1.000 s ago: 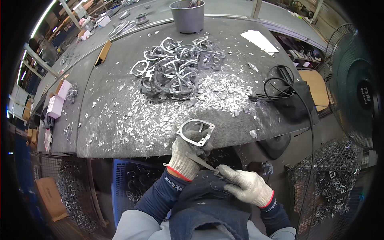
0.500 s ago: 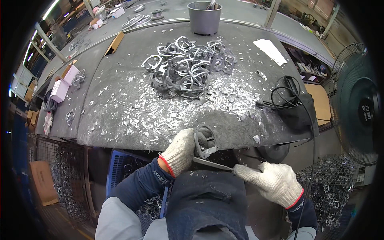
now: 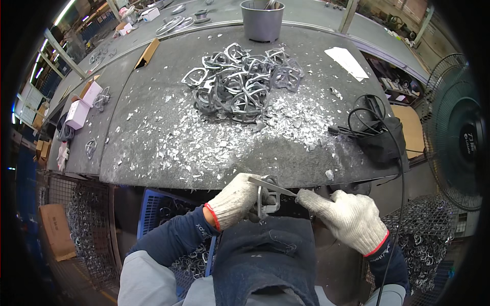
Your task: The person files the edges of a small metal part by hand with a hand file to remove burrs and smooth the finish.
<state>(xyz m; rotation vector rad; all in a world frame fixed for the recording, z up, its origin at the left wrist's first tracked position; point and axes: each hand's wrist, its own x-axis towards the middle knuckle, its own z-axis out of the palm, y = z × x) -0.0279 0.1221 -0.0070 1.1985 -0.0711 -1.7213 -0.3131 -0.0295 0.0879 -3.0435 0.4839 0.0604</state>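
Note:
My left hand (image 3: 236, 200), in a knitted white glove with a red cuff, grips a grey metal frame-shaped casting (image 3: 270, 201) just off the table's front edge. In my gloved right hand (image 3: 348, 216) is a flat metal file (image 3: 275, 187), its handle hidden in the fist. The file lies slantwise across the upper part of the casting, its tip close to my left fingers. Farther up the table, a heap of similar metal castings (image 3: 240, 84) sits among silvery flakes (image 3: 291, 125).
A grey bucket (image 3: 262, 23) stands behind the heap. White paper (image 3: 347, 63) lies at the right, near a black bag with cables (image 3: 380, 140). A fan (image 3: 459, 132) stands far right. Below the table are a blue crate (image 3: 148, 211) and wire baskets of castings (image 3: 421, 239).
The file has risen from below the casting to lie across its upper part. My left hand has turned and lowered the casting slightly. My right hand has moved slightly up.

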